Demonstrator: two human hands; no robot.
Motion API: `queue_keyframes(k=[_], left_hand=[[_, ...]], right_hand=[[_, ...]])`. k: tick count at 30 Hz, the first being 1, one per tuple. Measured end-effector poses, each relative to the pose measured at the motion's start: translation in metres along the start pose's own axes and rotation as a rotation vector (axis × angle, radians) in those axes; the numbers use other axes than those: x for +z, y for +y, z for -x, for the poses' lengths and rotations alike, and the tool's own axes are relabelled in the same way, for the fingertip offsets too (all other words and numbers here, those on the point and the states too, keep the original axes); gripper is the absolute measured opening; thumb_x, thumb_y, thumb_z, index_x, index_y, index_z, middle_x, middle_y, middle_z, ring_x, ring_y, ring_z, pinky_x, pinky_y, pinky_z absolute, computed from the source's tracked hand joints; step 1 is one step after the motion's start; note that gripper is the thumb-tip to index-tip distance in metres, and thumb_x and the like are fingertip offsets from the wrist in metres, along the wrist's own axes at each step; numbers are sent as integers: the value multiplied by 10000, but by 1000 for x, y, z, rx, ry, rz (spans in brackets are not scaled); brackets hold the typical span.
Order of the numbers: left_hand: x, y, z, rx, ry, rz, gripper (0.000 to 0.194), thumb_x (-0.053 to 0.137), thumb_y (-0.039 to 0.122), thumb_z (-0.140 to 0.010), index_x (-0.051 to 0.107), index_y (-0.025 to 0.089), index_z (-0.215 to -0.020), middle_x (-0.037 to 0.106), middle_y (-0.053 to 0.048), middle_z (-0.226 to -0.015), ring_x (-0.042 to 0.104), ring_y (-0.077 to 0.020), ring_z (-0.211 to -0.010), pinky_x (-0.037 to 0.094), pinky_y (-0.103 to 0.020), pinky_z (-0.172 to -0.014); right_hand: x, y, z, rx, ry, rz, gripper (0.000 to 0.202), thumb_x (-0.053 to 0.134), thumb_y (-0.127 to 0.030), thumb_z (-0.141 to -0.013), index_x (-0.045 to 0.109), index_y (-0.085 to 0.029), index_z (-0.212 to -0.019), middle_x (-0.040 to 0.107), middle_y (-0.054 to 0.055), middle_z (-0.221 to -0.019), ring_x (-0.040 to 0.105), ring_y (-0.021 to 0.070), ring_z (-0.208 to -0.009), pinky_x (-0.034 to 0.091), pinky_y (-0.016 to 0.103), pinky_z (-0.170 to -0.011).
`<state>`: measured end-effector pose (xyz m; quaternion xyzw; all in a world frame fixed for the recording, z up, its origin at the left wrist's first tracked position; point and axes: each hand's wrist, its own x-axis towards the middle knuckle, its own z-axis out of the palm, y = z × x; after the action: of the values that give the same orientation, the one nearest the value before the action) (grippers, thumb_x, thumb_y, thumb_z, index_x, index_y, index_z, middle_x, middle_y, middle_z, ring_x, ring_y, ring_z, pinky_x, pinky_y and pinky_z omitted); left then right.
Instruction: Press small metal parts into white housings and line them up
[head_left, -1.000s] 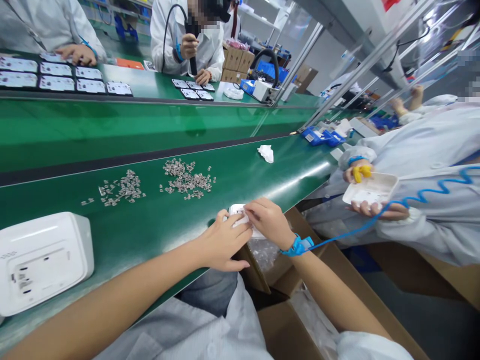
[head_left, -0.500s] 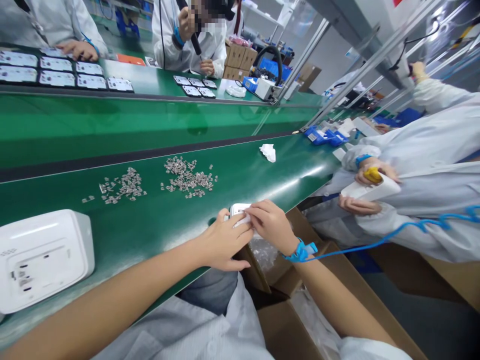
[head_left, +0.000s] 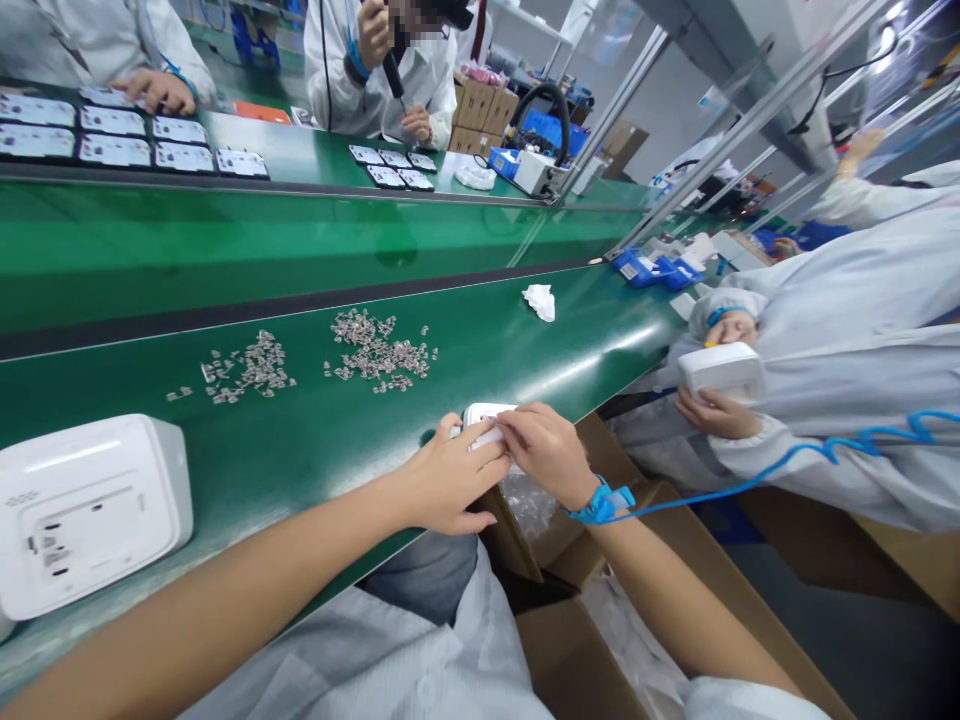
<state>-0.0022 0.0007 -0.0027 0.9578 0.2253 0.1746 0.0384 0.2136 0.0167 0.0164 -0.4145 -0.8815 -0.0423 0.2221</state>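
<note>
"What have you got there?"

"A small white plastic housing (head_left: 487,410), at the near edge of the green desk (head_left: 360,430). My left hand (head_left: 454,480) lies across it, open, fingers spread and thumb out to the side."

"And the other?"

"My right hand (head_left: 547,455) is closed, fingertips pinched together at the housing's face. (Whether a tiny part sits between them, I can't tell; my own fingers hide it.) A blue wrist strap (head_left: 600,500) with a cord circles that wrist."

"What's around you?"

"Beyond my hands, two loose heaps of small metal pieces: the left heap (head_left: 264,368) and the right heap (head_left: 375,352). A crumpled white tissue (head_left: 539,302) lies farther off to the right. A larger white housing (head_left: 82,520) rests near me, at my far left."

"Below the desk?"

"An open cardboard box (head_left: 577,655), with clear plastic wrap (head_left: 531,500) showing."

"Anyone near?"

"On my right, a person in a pale coat (head_left: 847,360) holds another white housing (head_left: 724,375). Across from me, flat dark-edged panels (head_left: 112,150) lie in rows, with someone's hand (head_left: 161,92) beside them."
</note>
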Motion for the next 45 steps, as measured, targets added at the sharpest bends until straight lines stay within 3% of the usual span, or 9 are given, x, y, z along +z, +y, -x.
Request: queue_keyframes(k=[11, 16, 21, 27, 32, 37, 42, 45], left_hand=[[0, 2, 1, -1, 11, 1, 675, 589, 576, -881, 474, 129, -1375, 533, -193, -1364, 343, -386, -1354, 319, -539, -942], [1, 1, 3, -3, 40, -33, 628, 616, 580, -861, 524, 133, -1292, 540, -187, -1343, 365, -389, -1324, 323, -522, -936], [2, 1, 3, -8, 59, -9, 575, 637, 569, -852, 546, 137, -1221, 585, -163, -1257, 429, -359, -1233, 327, -489, -905], [4, 1, 3, -18, 48, 26, 528, 638, 562, -852, 555, 144, -1164, 616, -142, -1174, 479, -318, -1106, 328, -452, -850], [5, 3, 4, -14, 59, 18, 512, 634, 547, -857, 548, 147, -1164, 621, -129, -1177, 478, -307, -1108, 325, -460, -844], [3, 2, 4, -33, 39, 7, 507, 632, 549, -860, 557, 147, -1159, 619, -135, -1177, 481, -317, -1117, 335, -444, -840], [0, 3, 0, -18, 43, 38, 588, 635, 556, -859, 545, 143, -1268, 591, -146, -1276, 473, -325, -1155, 351, -470, -903], [3, 2, 0, -46, 106, 79, 576, 623, 502, -870, 540, 162, -1327, 588, -135, -1321, 471, -331, -1189, 346, -481, -955]], right_hand=[[-5, -2, -9, -120, -144, 47, 247, 424, -111, -991, 669, -143, -997, 666, 95, -833, 578, 226, -822, 483, 347, -772], [-5, 2, -13, 13, -12, 17, 167, 511, -126, -940, 641, -160, -1039, 678, 91, -900, 571, 259, -918, 502, 387, -813], [-3, 5, -23, 61, -85, 45, 274, 580, -114, -835, 626, -141, -1104, 676, 102, -964, 540, 311, -1011, 499, 462, -882], [-6, 4, -29, 98, -138, 37, 269, 593, -110, -824, 632, -147, -1088, 676, 91, -951, 556, 288, -976, 500, 436, -857], [-12, 1, -31, 53, -211, 90, 306, 686, -146, -818, 637, -130, -1119, 672, 87, -956, 565, 283, -971, 485, 410, -849], [-14, -1, -36, 36, -244, 189, 215, 736, -212, -841, 663, -128, -1026, 665, 96, -911, 582, 270, -914, 464, 378, -791], [-16, -4, -46, -107, -347, 365, 72, 637, -195, -931, 633, -131, -899, 652, 111, -830, 570, 268, -862, 432, 374, -768], [-14, -5, -53, -230, -441, 387, 172, 567, -190, -976, 594, -161, -810, 638, 77, -790, 565, 240, -782, 422, 357, -728]])
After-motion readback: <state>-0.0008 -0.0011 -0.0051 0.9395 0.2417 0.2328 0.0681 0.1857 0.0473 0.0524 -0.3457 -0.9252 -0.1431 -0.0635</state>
